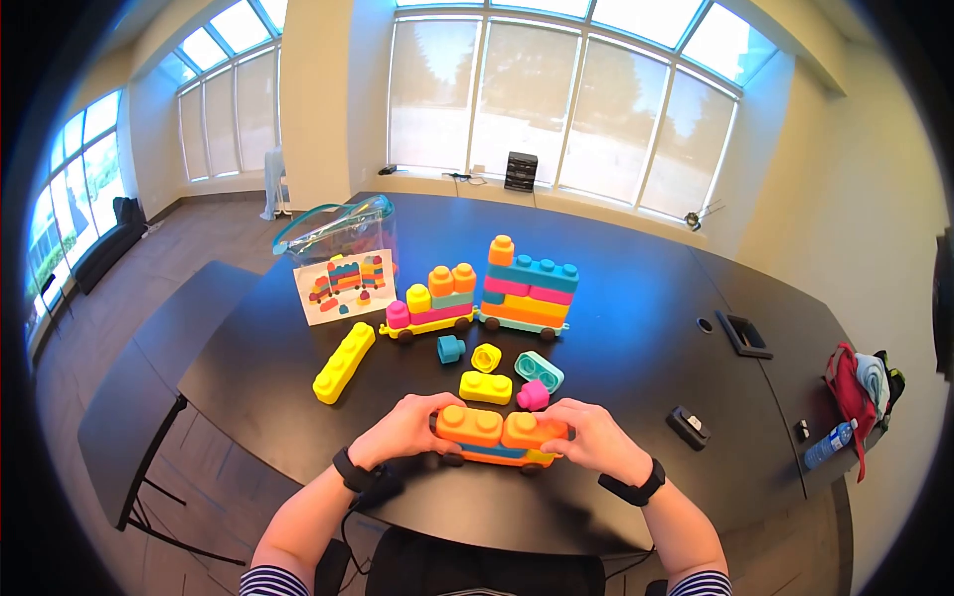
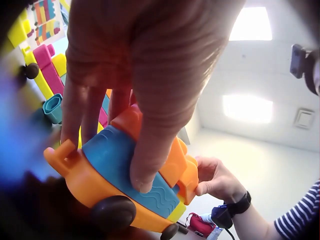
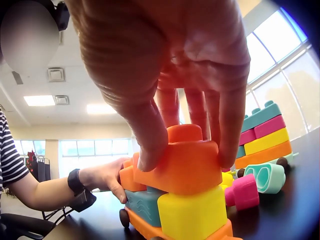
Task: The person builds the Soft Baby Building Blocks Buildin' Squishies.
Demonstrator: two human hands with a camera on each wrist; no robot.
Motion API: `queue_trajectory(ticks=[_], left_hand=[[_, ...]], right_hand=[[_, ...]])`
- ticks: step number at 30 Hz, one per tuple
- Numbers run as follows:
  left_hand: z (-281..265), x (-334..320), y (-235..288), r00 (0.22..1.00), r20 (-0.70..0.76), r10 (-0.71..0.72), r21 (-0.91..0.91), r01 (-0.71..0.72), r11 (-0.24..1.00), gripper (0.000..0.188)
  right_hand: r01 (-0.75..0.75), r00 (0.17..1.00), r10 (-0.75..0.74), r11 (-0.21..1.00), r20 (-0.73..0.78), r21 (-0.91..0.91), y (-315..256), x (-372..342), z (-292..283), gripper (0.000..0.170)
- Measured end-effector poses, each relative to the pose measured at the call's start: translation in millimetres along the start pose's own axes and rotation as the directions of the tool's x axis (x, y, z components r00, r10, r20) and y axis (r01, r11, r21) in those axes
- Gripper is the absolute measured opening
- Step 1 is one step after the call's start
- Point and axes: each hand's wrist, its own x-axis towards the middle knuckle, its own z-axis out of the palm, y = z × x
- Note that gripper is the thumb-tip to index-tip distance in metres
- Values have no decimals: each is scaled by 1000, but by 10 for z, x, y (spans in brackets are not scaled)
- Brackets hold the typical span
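Two orange blocks lie on top of a wheeled orange car (image 2: 95,186) near the table's front edge. My left hand (image 1: 405,429) grips the car's left end, its thumb on the blue block (image 2: 112,150) in the left wrist view. With thumb and fingers, my right hand (image 1: 598,439) pinches the right orange block (image 3: 182,165), which sits above a yellow block (image 3: 192,212). Just behind are a pink block (image 1: 533,395), a yellow block (image 1: 485,387), a small yellow piece (image 1: 486,358), a teal piece (image 1: 450,349) and a light teal block (image 1: 540,372).
Two built cars (image 1: 429,320) (image 1: 525,306) stand farther back, beside a picture card (image 1: 346,288) and a clear bag (image 1: 343,233). A long yellow block (image 1: 344,364) lies at left. A black case (image 1: 689,428), a bottle (image 1: 831,444) and a red bag (image 1: 846,397) are at right.
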Motion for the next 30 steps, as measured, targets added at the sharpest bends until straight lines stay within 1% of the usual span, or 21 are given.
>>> queue_trajectory(ticks=[6, 12, 18, 23, 26, 27, 29, 30], left_hand=[[-16, -10, -8, 1000, 10, -29, 44, 29, 999, 56], [-11, -18, 0, 1000, 7, -31, 42, 30, 999, 57], [66, -22, -56, 999, -27, 22, 30, -21, 999, 57], [154, 1, -19, 998, -31, 51, 54, -49, 997, 60], [24, 29, 91, 986, 167, -18, 26, 14, 1000, 62], [-48, 58, 55, 966, 257, -4, -60, 20, 998, 64], [-272, 166, 44, 897, 436, -78, -5, 89, 996, 62], [-303, 255, -121, 929, 371, -6, 5, 4, 1000, 58]], right_hand=[[13, 999, -19, 987, -36, -163, -102, -11, 110, 44], [29, 999, -35, 984, -29, -175, -102, 0, 94, 43], [43, 995, -56, 988, -84, -146, -62, -74, 129, 44], [-12, 996, 0, 991, -91, -132, -39, -163, 105, 43], [-15, 997, 6, 993, -80, -114, 11, -206, 59, 43], [-13, 997, 5, 994, -75, -110, 39, -210, 37, 43], [-5, 998, -1, 997, -62, -83, 102, -222, -3, 44], [-1, 999, -3, 998, -53, -68, 126, -228, -13, 44]])
